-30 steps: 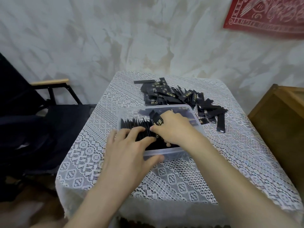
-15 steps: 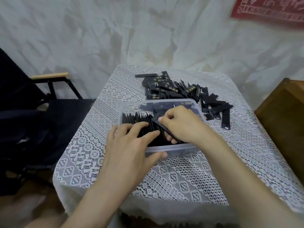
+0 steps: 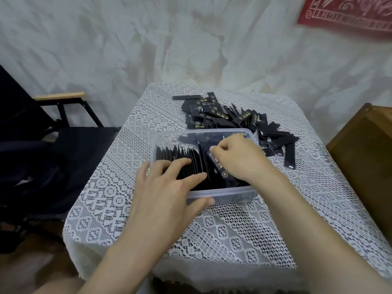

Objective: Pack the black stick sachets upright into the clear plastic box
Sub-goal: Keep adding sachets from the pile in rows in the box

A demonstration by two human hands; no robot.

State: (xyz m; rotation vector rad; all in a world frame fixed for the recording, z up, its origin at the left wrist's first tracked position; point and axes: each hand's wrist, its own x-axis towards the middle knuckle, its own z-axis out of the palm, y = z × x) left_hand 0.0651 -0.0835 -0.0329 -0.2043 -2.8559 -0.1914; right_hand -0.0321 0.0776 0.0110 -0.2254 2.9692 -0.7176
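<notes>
Far left, beside the table: a black folding chair [image 3: 70, 145] with a wooden armrest [image 3: 59, 95]. The table is covered by a white lace tablecloth [image 3: 233, 230]. Your left hand [image 3: 165, 194] is flat and spread. Its fingers are straight, laid across the tops of the packed row [image 3: 180, 154], and the thumb lies along the outside of the near wall of the clear plastic box [image 3: 224, 193]. It grips nothing, it only presses. The box sits mid-table with a long side toward you. The packed row of black stick sachets stands on edge in the box's left half, tight together, tips up. Right of that row, your right hand [image 3: 239, 158] is inside the box with fingers curled, pinching the far end of a tilted sachet [image 3: 219, 168]. That sachet leans with its gold print facing up, just beside the last sachets of the row. Your right hand hides most of the box's right half, so you cannot tell what is under it. Just beyond the far wall of the box is the loose pile [image 3: 222, 115] of sachets, lying flat and crisscrossed, spreading toward the right of the cloth. A lone sachet [image 3: 289, 155] lies at the pile's right end. Right edge, next to the table: brown wooden furniture [image 3: 364, 149]. Top right, on the wall: a red printed cloth [image 3: 350, 13].
</notes>
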